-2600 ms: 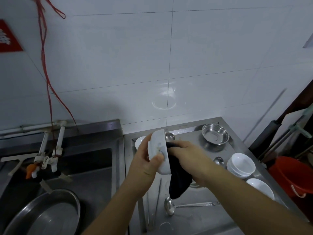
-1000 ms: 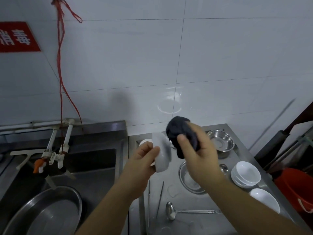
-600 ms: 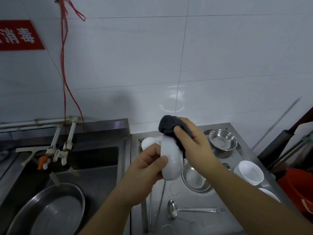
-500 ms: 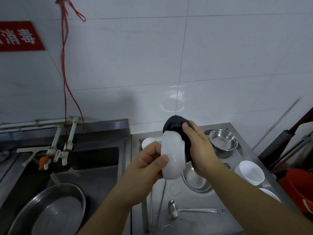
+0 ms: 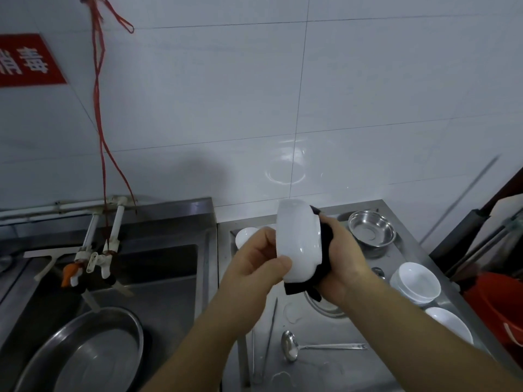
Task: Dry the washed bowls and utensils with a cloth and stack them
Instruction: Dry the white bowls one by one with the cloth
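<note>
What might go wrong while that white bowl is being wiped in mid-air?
The white bowl is held on edge by the left hand alone, above the steel counter; a slip might chip it. The dark cloth in the right hand dangles, and puddles below could wet it again.

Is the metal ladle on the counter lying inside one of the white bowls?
No: the ladle lies flat on the steel counter, apart from the stacked white bowls at the right.

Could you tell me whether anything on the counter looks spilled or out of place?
Only small water puddles on the counter, beside the ladle. The bowls sit stacked neatly; nothing looks damaged.
</note>
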A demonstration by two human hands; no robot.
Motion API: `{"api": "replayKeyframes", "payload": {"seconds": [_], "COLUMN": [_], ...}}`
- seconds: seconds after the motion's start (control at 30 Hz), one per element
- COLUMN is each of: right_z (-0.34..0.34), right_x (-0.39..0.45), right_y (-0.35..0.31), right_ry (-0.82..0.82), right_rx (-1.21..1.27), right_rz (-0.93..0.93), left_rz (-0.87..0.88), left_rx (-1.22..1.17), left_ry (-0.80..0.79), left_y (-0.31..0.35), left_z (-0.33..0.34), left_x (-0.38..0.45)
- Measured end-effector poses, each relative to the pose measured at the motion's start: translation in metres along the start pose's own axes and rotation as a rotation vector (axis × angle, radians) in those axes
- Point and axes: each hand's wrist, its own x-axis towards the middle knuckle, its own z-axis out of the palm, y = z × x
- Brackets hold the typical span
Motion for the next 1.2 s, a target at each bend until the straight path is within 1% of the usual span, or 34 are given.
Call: {"api": "replayKeyframes", "payload": {"seconds": [0.1, 0.17, 0.27, 0.4, 0.5, 0.63, 0.73, 0.87, 0.9, 1.0, 1.1, 1.2], "right_z": [0.000, 0.001, 0.005, 0.012, 0.014, 0.021, 0.023, 0.025, 0.026, 0.024, 0.022, 0.021], "right_x": [0.001, -0.001, -0.004, -0.010, -0.014, -0.018, -0.019, -0.025, -0.027, -0.026, -0.026, -0.029], "right_y": [-0.011, -0.017, -0.019, -0.015, -0.008, 0.001, -0.001, -0.009, -0.009, -0.006, -0.003, -0.002], "right_ry": [0.032, 0.052, 0.055, 0.046, 0.006, 0.017, 0.025, 0.062, 0.068, 0.086, 0.120, 0.152], "right_rx": [-0.092, -0.131, -0.135, -0.104, -0.102, -0.055, -0.044, -0.180, -0.196, -0.210, -0.158, -0.119], "right_rz": [-0.027, -0.037, -0.056, -0.061, -0.011, 0.034, 0.043, -0.006, -0.004, 0.007, -0.009, -0.048], "left_rz": [-0.056, -0.085, -0.118, -0.075, -0.006, 0.115, 0.158, 0.130, 0.118, 0.128, 0.144, 0.137], "left_rx": [-0.101, -0.124, -0.125, -0.079, 0.042, 0.282, 0.347, 0.282, 0.301, 0.555, 0.659, 0.759], "left_ry": [0.075, 0.102, 0.059, 0.023, 0.041, 0.060, 0.034, -0.007, -0.012, 0.000, 0.041, 0.033], "left_y": [0.014, 0.021, 0.030, 0.028, 0.020, 0.011, 0.005, 0.016, 0.019, 0.023, 0.018, 0.011], "left_z": [0.003, 0.003, 0.002, 0.000, -0.001, 0.001, 0.002, 0.001, 0.001, 0.005, 0.009, 0.009], "left_x": [0.005, 0.007, 0.007, 0.006, 0.008, 0.008, 0.008, 0.009, 0.010, 0.009, 0.010, 0.013]}}
